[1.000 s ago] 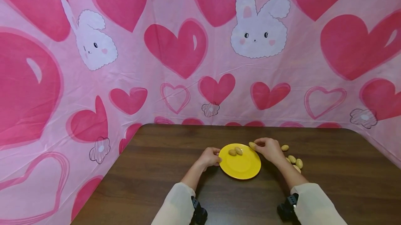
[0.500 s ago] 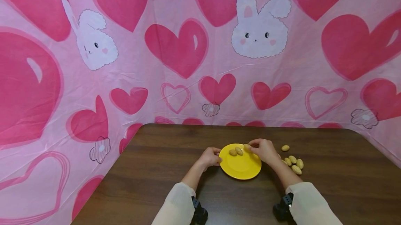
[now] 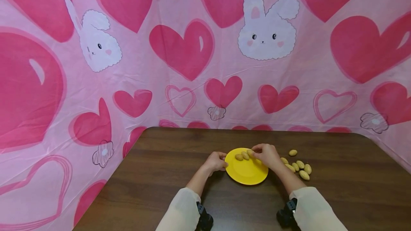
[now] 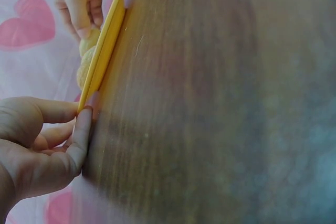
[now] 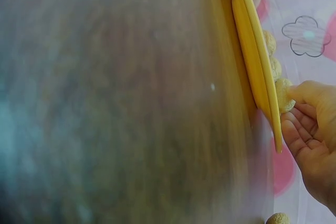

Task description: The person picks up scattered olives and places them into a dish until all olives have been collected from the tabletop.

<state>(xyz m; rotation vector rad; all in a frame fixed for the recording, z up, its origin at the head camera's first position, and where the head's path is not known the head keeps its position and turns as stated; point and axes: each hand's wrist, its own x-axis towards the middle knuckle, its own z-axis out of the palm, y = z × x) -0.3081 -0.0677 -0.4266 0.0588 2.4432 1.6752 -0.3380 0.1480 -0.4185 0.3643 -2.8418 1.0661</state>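
1. The yellow plate (image 3: pixel 245 173), the landmark for every place here, lies on the brown wooden table (image 3: pixel 154 188), in front of the person.
2. At the plate's left edge, the left hand (image 3: pixel 216 162) pinches the rim between thumb and fingers.
3. Over the plate's far right part, the right hand (image 3: pixel 267 155) grasps a tan nut (image 3: pixel 250 152) with its fingertips; the right wrist view shows this nut against the plate's upper face.
4. Two more nuts (image 3: pixel 245 155) lie on the plate's far part, side by side, just left of the grasped one.
5. To the right of the plate, a loose cluster of nuts (image 3: pixel 300 164) sits on the table, partly hidden by the right forearm; a single nut (image 3: pixel 293 152) lies a little beyond the cluster.
6. Nearer the person than the plate, pale sleeves (image 3: pixel 181 209) cover both forearms, each with a black device (image 3: pixel 204 217) at the wrist.
7. Beyond the plate hangs a pink cloth (image 3: pixel 224 52) printed with hearts and rabbit heads.
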